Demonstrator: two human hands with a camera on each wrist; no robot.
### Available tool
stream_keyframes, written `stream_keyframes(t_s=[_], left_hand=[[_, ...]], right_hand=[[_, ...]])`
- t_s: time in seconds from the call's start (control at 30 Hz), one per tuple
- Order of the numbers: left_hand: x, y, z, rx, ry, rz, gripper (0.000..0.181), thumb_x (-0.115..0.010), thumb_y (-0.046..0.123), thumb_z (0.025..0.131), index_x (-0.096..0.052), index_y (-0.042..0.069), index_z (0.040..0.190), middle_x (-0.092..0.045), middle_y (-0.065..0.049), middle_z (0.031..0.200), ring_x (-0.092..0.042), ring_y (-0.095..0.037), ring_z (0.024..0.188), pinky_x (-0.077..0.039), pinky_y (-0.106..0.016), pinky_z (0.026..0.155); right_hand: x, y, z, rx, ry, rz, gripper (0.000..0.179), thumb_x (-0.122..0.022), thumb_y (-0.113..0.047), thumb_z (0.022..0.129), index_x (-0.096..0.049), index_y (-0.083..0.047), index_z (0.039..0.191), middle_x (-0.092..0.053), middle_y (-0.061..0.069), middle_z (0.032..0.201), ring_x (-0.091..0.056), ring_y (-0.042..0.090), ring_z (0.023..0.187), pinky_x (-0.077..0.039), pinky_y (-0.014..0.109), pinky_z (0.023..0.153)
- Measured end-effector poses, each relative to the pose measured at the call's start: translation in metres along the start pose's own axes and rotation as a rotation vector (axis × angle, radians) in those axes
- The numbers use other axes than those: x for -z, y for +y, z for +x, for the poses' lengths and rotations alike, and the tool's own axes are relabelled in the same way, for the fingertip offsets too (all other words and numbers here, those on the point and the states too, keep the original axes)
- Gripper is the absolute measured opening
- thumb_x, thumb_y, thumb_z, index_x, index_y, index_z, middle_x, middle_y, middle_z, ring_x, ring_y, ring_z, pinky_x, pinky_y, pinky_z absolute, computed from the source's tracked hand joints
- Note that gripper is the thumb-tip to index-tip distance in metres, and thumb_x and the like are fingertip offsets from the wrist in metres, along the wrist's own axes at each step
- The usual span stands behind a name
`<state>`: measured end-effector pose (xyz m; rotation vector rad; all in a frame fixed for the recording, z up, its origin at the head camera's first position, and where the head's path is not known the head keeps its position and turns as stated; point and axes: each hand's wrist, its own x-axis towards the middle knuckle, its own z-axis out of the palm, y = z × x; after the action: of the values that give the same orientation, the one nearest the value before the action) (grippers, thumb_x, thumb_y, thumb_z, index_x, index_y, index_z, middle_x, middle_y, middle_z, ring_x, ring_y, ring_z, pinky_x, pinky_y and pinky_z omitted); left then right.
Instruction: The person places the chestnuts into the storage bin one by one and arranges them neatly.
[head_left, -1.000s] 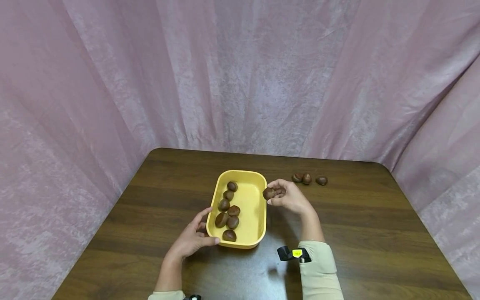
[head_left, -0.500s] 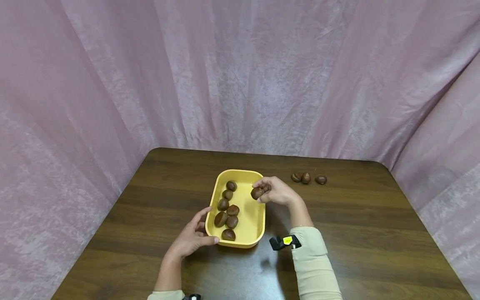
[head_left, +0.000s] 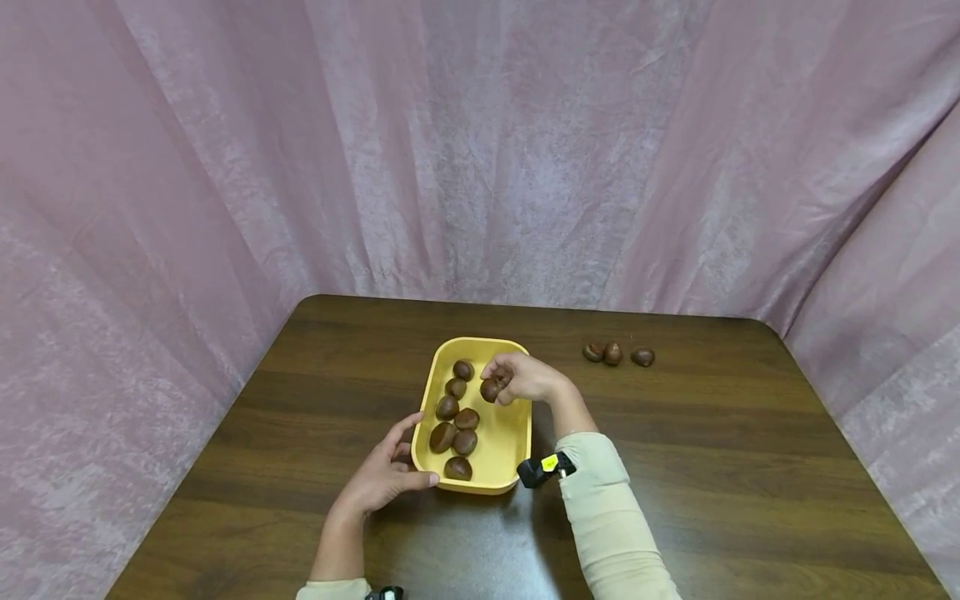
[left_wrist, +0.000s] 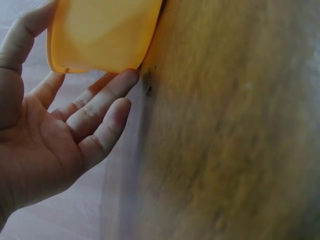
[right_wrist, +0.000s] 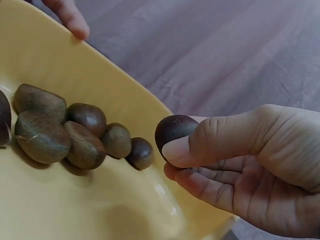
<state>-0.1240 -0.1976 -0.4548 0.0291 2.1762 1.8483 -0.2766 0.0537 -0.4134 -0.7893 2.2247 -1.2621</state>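
While the left hand (head_left: 381, 477) holds the box (head_left: 501, 454) of chestnuts (head_left: 467, 419), the right (head_left: 529, 379) pinches another (right_wrist: 170, 131).

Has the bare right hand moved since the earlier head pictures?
Yes. In the head view, the bare right hand, pinching a round brown chestnut, has moved left, from the right rim of the yellow, round-cornered box to reach over its inside.

Curtained-off workspace — pink drapes (head_left: 510, 158), wood-grain table (head_left: 735, 467)
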Motion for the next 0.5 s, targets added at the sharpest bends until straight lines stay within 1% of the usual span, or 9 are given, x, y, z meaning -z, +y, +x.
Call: stream_keyframes(t_s=[0.13,0.27,0.37,0.5], left_hand=[[0.000,-0.001,0.000,0.005,-0.002,-0.003,0.093,-0.080,0.006,0.071,-0.026,0.019,0.146,-0.044,-0.028,0.119,-0.062,-0.028,0.082,-0.047,-0.037,0.069],[0.000,-0.001,-0.001,0.005,-0.006,-0.004,0.093,-0.080,0.006,0.071,-0.026,0.019,0.146,-0.044,-0.029,0.118,-0.062,-0.029,0.082,-0.048,-0.037,0.069],[0.000,-0.001,-0.001,0.002,-0.004,-0.001,0.093,-0.080,0.006,0.071,-0.027,0.019,0.146,-0.045,-0.029,0.118,-0.062,-0.029,0.082,-0.048,-0.037,0.069],[0.000,0.000,-0.001,0.009,0.002,0.007,0.093,-0.080,0.007,0.071,-0.027,0.020,0.146,-0.045,-0.028,0.118,-0.062,-0.028,0.082,-0.047,-0.037,0.069]], right_hand=[[-0.004,0.001,0.007,-0.020,-0.022,-0.004,0.041,-0.074,0.011,0.066,-0.061,0.002,0.104,-0.061,0.006,0.093,-0.057,0.018,0.082,-0.047,0.030,0.072],[-0.007,0.001,0.012,-0.072,-0.055,0.003,0.042,-0.075,0.010,0.066,-0.061,0.001,0.105,-0.062,0.006,0.092,-0.056,0.018,0.085,-0.046,0.030,0.074],[-0.008,0.002,0.017,-0.106,-0.059,-0.002,0.042,-0.075,0.009,0.067,-0.061,0.000,0.105,-0.061,0.006,0.093,-0.055,0.019,0.087,-0.045,0.031,0.075],[-0.011,0.004,0.025,-0.112,-0.049,-0.026,0.042,-0.074,0.009,0.066,-0.062,0.000,0.105,-0.062,0.006,0.094,-0.055,0.018,0.087,-0.045,0.030,0.075]])
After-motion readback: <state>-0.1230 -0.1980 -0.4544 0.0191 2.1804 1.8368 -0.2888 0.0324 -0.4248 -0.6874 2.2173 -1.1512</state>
